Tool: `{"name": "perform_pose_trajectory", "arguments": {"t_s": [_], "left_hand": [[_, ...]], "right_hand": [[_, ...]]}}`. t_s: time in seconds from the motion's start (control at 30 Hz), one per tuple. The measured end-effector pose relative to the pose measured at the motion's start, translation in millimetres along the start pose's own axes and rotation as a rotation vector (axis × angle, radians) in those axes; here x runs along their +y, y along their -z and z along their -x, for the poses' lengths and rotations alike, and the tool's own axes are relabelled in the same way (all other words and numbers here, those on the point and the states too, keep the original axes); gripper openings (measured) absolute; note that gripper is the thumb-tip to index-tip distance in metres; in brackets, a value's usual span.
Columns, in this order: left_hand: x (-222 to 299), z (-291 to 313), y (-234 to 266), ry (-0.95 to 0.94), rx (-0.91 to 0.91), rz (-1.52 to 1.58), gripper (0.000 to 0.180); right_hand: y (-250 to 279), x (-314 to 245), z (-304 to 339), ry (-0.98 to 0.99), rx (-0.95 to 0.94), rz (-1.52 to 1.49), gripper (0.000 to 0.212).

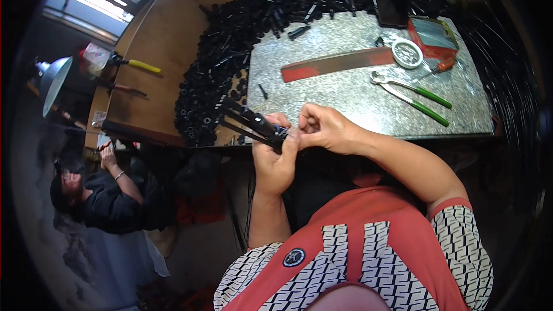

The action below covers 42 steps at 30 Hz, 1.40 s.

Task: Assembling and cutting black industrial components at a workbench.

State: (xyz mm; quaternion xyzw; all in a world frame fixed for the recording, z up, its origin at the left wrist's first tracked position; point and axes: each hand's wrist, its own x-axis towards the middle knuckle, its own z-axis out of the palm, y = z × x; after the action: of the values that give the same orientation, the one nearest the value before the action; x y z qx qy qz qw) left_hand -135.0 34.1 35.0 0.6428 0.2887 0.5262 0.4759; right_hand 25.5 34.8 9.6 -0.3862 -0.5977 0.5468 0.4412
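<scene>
My left hand (pixel 273 164) is wrapped round a bundle of black rods and tubes (pixel 246 120) at the near edge of the stone slab. The bundle slants up and to the left, over the slab's near left corner. Against its near end, my right hand (pixel 327 129) is closed in a pinch, its fingertips meeting the left thumb. Something thin and pale shows between the fingertips, too small to name. A small black pin-like piece (pixel 263 91) lies on the slab beyond the bundle.
A heap of black tubular parts (pixel 199 92) surrounds the speckled slab (pixel 340 98) at left and back. On the slab lie a red-brown flat bar (pixel 337 63), green-handled pincers (pixel 412 97), a white ring-shaped dish (pixel 407 53) and an orange-handled screwdriver (pixel 442 66). Another person (pixel 109 196) works at left.
</scene>
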Motion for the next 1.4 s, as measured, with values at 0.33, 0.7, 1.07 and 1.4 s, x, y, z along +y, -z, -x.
{"name": "perform_pose_trajectory", "arguments": {"t_s": [0.33, 0.7, 1.07, 1.4], "left_hand": [[-1.2, 3.3, 1.6, -0.058, 0.047, -0.140, 0.017], [-2.9, -5.5, -6.1, -0.095, 0.070, -0.231, 0.011], [3.3, -2.7, -12.0, 0.048, 0.064, 0.195, 0.024], [-4.9, 1.5, -21.6, 0.040, 0.033, 0.191, 0.015]], "right_hand": [[-14.4, 17.8, -4.2, -0.124, -0.046, -0.330, 0.025], [-7.5, 15.2, 3.8, -0.108, 0.035, -0.320, 0.024], [15.4, -21.9, 49.7, -0.089, 0.262, -0.124, 0.016], [62.4, -25.3, 83.6, 0.049, 0.450, 0.115, 0.010]]}}
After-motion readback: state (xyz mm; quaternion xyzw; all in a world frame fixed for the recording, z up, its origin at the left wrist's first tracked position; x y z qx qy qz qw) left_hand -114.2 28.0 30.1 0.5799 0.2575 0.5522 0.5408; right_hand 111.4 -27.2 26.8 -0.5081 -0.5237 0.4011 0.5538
